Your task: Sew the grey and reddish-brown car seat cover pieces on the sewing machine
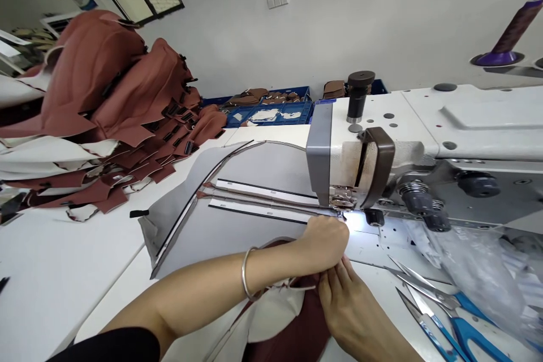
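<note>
My left hand (324, 240), a silver bangle on its wrist, is closed on the grey fabric piece (237, 229) right at the needle of the white sewing machine (424, 136). Just below it my right hand (345, 302) has its fingers pressed together on the edge of the brown-and-white piece (288, 322). The grey piece spreads leftward across the table, with white plastic strips (263, 201) along its seams. The fingertips of both hands are partly hidden where they meet.
A tall heap of brown covers (114, 102) fills the left of the white table (51, 271). Blue-handled scissors (449, 317) lie at the right by a clear plastic bag (479, 271). Blue crates (271, 110) stand at the back. A purple thread cone (509, 39) sits at top right.
</note>
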Action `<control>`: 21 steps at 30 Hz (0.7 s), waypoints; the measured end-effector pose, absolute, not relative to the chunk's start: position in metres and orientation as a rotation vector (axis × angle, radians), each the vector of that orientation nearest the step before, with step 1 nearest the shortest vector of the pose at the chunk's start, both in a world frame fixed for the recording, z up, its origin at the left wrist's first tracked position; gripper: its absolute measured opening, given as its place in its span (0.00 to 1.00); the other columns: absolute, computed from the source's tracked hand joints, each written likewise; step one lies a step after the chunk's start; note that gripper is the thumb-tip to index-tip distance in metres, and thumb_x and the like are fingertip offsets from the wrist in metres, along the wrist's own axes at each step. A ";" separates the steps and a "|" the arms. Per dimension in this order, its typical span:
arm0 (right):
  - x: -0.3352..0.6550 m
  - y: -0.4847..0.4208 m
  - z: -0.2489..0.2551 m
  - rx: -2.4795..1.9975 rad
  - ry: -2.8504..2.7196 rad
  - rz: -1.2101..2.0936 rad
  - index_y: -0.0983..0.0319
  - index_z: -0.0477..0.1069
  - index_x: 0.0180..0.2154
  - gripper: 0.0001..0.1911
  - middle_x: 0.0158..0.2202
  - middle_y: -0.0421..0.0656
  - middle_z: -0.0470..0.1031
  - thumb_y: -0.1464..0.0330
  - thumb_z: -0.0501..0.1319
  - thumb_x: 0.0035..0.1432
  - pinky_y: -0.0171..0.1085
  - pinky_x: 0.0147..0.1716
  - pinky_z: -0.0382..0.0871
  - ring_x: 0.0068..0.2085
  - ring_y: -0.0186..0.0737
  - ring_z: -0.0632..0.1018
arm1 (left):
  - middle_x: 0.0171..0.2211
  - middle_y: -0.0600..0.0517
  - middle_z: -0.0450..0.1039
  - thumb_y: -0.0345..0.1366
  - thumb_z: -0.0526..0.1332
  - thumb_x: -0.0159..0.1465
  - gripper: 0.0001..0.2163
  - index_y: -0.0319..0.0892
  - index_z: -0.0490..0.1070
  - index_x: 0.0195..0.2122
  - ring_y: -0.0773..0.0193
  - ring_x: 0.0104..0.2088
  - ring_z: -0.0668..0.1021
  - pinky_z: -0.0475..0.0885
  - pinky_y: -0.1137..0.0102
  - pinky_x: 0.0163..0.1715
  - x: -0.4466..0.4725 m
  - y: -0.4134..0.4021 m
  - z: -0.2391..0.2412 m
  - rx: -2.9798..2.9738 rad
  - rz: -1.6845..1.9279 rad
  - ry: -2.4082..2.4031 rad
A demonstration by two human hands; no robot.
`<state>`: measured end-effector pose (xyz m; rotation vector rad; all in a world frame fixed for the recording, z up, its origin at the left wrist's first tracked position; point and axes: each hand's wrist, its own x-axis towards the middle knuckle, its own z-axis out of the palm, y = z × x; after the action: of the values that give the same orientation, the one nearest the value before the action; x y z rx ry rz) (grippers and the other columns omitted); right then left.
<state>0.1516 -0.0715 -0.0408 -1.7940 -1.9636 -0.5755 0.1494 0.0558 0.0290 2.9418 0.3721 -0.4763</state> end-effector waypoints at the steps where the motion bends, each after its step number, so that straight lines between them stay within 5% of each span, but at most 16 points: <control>1: 0.153 -0.071 -0.041 -1.803 -1.968 -0.549 0.76 0.72 0.41 0.17 0.41 0.61 0.73 0.78 0.56 0.47 0.59 0.46 0.68 0.45 0.63 0.73 | 0.26 0.47 0.71 0.25 0.52 0.56 0.06 0.36 0.67 0.31 0.58 0.28 0.75 0.69 0.66 0.24 0.147 0.054 0.024 2.956 -0.457 0.372; 16: 0.177 -0.069 -0.034 -1.733 -2.015 -0.403 0.75 0.71 0.45 0.18 0.43 0.59 0.72 0.78 0.56 0.52 0.57 0.53 0.61 0.50 0.58 0.69 | 0.32 0.47 0.66 0.27 0.50 0.63 0.08 0.36 0.67 0.31 0.58 0.36 0.68 0.65 0.65 0.33 0.126 0.048 0.015 3.047 -0.207 0.363; 21: 0.172 -0.071 -0.033 -1.755 -2.015 -0.403 0.75 0.73 0.42 0.16 0.37 0.57 0.73 0.78 0.55 0.51 0.56 0.53 0.61 0.43 0.55 0.72 | 0.29 0.48 0.65 0.27 0.52 0.62 0.08 0.36 0.67 0.28 0.58 0.35 0.66 0.62 0.65 0.32 0.131 0.051 0.007 3.143 -0.245 0.177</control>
<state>0.1718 -0.0710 -0.0325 -1.7552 -2.0153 -0.4026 0.1306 0.0507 0.0071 3.1427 0.1770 -0.2452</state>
